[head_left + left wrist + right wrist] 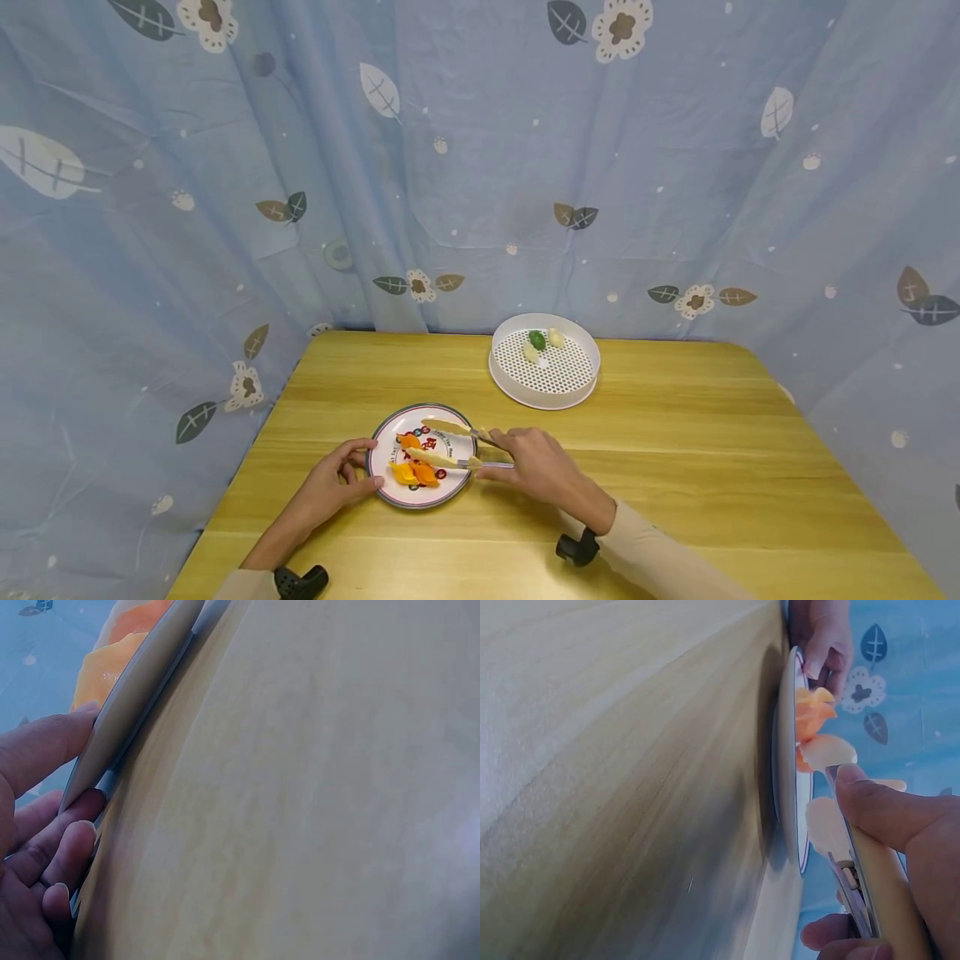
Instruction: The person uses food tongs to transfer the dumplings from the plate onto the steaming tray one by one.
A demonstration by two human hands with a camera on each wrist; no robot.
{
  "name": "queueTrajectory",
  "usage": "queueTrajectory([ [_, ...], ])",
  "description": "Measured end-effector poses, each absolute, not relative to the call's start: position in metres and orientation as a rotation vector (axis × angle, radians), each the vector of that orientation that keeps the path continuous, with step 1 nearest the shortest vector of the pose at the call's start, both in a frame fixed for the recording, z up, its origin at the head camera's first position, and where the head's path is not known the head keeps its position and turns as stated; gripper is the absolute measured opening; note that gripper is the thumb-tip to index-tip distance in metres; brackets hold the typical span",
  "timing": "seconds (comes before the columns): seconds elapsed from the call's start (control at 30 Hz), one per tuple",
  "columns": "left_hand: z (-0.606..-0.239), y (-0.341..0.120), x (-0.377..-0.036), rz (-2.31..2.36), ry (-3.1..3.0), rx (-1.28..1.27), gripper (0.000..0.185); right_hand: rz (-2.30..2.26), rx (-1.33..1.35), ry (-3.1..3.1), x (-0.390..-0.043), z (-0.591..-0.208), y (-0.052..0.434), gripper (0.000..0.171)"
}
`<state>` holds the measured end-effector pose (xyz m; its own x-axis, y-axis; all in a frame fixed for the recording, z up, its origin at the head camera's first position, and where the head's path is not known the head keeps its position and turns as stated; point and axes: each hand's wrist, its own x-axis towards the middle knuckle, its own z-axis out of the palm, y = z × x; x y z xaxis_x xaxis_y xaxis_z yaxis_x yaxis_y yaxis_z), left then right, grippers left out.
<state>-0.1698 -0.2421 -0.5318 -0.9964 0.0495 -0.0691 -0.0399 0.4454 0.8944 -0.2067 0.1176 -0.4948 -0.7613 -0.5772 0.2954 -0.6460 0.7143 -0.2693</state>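
My left hand (340, 477) holds the left rim of a round white plate (416, 502) with a dark edge and coloured print. In the left wrist view the thumb (52, 746) lies on top of the rim, with fingers at its underside. My right hand (542, 467) grips a pair of tongs (465, 463) with metal arms and cream tips. Those tips stand apart over the plate, one of them close to an orange dumpling-like piece (407, 440). Nearer the front of the plate lie an orange piece (425, 475) and a yellow piece (402, 474).
A round white tray with a perforated base (551, 398) stands behind and to the right of the plate. It holds a green piece (537, 339) and two pale pieces (556, 337). A blue patterned curtain (480, 167) hangs along the back edge of the wooden table (675, 467).
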Motion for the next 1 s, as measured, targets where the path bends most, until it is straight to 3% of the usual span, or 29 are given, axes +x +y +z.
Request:
queueTrajectory([
  [1.0,-0.5337,-0.2429,-0.1722,1.619,2.587,0.034,0.063,0.634,1.019,-2.682,-0.2096,-0.5020,0.1167,0.053],
])
